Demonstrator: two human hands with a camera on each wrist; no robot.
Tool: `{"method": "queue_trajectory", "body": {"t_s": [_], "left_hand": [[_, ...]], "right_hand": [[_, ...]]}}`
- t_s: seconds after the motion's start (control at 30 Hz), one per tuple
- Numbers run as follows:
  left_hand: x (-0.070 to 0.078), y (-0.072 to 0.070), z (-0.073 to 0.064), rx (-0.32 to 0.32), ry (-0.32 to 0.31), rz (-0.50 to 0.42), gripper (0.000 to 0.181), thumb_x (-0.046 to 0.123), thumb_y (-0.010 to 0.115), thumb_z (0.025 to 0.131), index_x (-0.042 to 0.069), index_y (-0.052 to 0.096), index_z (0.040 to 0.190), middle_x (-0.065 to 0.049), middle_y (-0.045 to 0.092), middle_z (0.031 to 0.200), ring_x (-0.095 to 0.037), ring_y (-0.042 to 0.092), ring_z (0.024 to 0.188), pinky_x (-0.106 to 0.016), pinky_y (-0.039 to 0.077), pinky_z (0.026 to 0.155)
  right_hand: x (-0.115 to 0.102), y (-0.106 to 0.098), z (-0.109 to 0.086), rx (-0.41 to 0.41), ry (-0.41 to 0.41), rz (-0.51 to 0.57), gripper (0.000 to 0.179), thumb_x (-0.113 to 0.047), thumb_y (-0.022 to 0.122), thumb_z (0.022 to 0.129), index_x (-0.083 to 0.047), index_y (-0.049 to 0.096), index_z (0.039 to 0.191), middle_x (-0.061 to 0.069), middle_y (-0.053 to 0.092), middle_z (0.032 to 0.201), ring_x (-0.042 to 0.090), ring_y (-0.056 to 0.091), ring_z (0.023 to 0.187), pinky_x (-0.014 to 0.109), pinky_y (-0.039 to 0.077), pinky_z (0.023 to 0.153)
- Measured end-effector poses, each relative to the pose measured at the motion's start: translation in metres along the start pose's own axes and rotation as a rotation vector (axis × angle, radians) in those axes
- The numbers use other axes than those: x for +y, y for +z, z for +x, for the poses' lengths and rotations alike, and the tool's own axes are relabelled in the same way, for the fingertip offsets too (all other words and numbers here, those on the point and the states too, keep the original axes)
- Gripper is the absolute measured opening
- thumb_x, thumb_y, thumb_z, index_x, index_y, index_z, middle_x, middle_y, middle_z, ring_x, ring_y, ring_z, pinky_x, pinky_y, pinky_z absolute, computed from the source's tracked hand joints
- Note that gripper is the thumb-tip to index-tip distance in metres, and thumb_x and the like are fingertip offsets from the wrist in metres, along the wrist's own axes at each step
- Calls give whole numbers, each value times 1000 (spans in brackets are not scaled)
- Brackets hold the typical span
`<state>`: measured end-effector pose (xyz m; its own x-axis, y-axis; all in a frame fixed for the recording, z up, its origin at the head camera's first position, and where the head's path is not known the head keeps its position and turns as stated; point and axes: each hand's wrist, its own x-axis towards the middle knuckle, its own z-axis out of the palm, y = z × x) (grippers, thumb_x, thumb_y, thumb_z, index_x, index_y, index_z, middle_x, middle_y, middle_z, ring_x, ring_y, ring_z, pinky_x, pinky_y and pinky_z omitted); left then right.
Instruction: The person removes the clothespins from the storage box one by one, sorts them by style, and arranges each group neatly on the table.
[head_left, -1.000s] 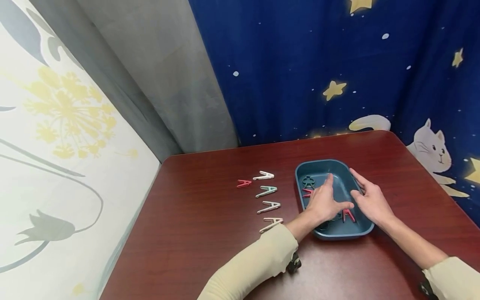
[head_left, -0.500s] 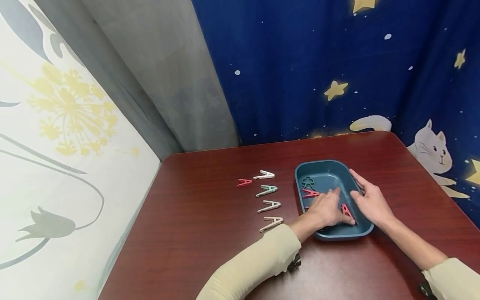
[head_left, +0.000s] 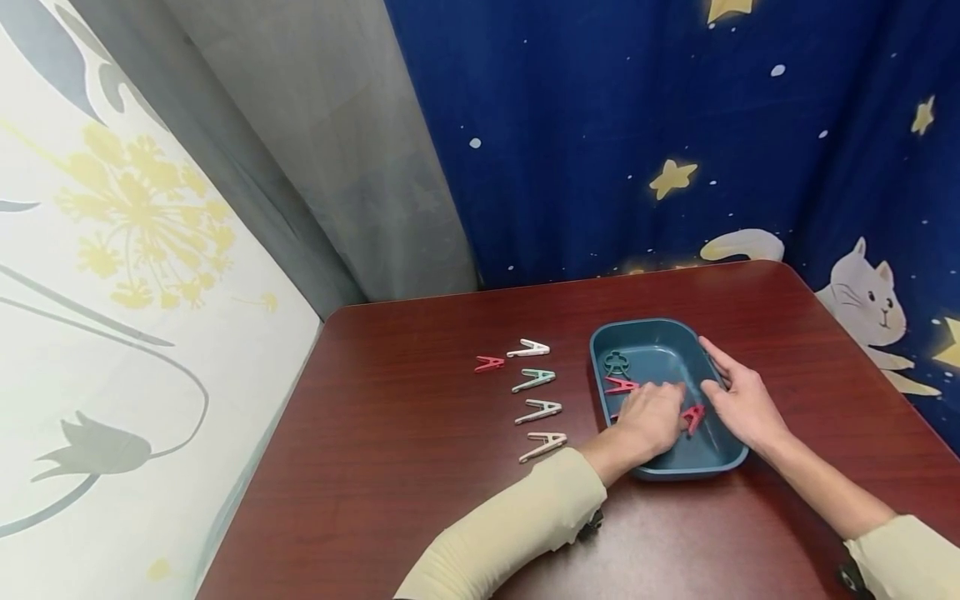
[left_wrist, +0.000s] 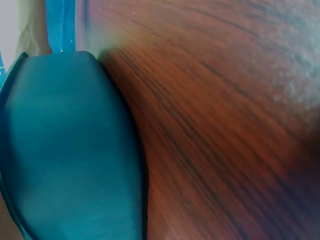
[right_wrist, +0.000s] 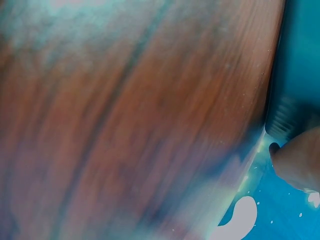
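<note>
Left hand: inside the tray, near its left-front part. Left hand (head_left: 651, 421) has curled fingers, narrow grip, pinching a red A-shaped clothespin (head_left: 693, 419) at the fingertips; exact contact partly hidden.
Held clothespin: over the tray's floor, right of the left hand; can't tell if it touches the floor.
Right hand: right hand (head_left: 742, 408) grips the tray's right wall, thumb at the inner side, fingers along the outside.
Tray: blue, rounded-corner tray (head_left: 663, 354), on the right half of the table (head_left: 405, 433).
Also in tray: dark green clover-topped piece (head_left: 617, 363) by the left wall; second red clothespin (head_left: 621, 386) just in front of it. Another red bit shows beside the left hand, mostly covered, can't identify.
Clothespin column: left of the tray, far to near: white clothespin (head_left: 528, 348), mint clothespin (head_left: 533, 380), pale grey clothespin (head_left: 538, 412), cream clothespin (head_left: 543, 447). All flat on the wood, apart from each other.
Outlier: small red clothespin (head_left: 490, 364), left of the column's far end.
Wrist views: left shows the tray's outer wall and wood grain; right shows a fingertip by the tray wall, blurred.
Backdrop: navy star-print curtain (head_left: 555, 142), grey curtain (head_left: 337, 125) to its left.
</note>
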<state>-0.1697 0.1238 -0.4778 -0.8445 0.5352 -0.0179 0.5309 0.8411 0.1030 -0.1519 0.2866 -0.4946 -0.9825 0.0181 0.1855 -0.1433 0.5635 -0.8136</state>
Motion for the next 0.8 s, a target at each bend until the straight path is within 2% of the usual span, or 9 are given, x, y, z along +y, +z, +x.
{"method": "queue_trajectory", "body": {"t_s": [0.07,0.13,0.27,0.37,0.5,0.63,0.8], "left_hand": [[0,0,0,30,0,6,4,39,73,101,35,72,102,16,66,83,-2,60,77,-23,49,67],[-1,0,0,63,-6,-15,7,35,72,102,36,74,96,17,64,77,-1,56,70,-24,47,61],[-2,-2,0,102,-25,-104,13,35,72,102,42,82,108,25,73,91,4,59,74,-19,45,59],[-4,-3,-2,167,-22,-171,18,40,75,101,44,81,117,28,75,102,7,63,77,-14,42,58],[-6,-5,-6,290,13,-219,19,42,76,99,43,81,117,30,75,98,8,66,78,-11,39,57],[-8,-6,-9,359,34,-275,18,42,78,98,42,82,115,32,75,94,11,67,86,-8,40,62],[-9,-6,-10,437,52,-339,15,41,81,96,41,83,110,31,75,91,15,65,85,-6,40,64]], "right_hand": [[0,0,0,3,2,-5,67,2,53,104,-6,31,166,34,49,151,52,56,131,0,36,80],[-1,0,-1,6,2,-9,66,1,53,104,-6,31,166,35,49,151,52,56,130,1,37,79],[-1,0,-1,18,-4,-10,66,2,53,104,-6,32,166,36,49,149,53,57,129,1,36,79],[0,0,-1,25,-9,-8,66,2,53,103,-5,33,165,36,49,149,53,57,129,-1,35,80],[-1,0,-1,16,-7,-3,65,1,53,104,-4,33,165,37,48,150,53,56,129,-2,35,81],[-1,-1,-1,-3,10,3,63,-2,51,107,-6,31,166,37,45,152,55,55,131,-1,36,80],[-2,-2,-1,-10,11,2,61,-4,50,108,-5,31,166,37,45,153,55,55,131,-1,36,80]]}}
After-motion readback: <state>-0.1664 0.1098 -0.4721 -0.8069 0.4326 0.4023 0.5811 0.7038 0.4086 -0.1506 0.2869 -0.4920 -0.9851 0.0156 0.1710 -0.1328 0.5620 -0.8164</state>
